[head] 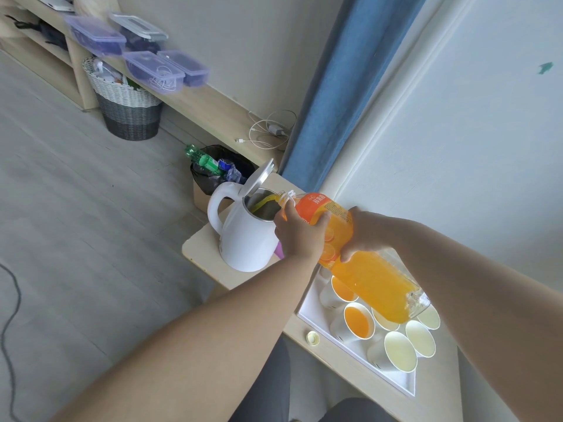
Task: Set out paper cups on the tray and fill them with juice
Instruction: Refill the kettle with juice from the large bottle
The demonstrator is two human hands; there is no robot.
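Observation:
A large juice bottle [374,278] with an orange label lies almost level, held by both hands. My left hand [300,236] grips it near the neck and my right hand [365,233] grips its middle. Orange juice streams from the bottle's mouth into a white kettle [246,239] whose lid stands open. Under the bottle, a white tray [396,380] carries several paper cups. Two cups [358,322] hold juice, and the cups nearer me [399,351] hold none. The bottle hides part of the far cups.
A yellow bottle cap [312,337] lies on the wooden table [207,254] left of the tray. A bin with bottles [219,172] stands beyond the kettle. A blue curtain [335,86] hangs behind, and a woven basket [128,108] sits by the shelf.

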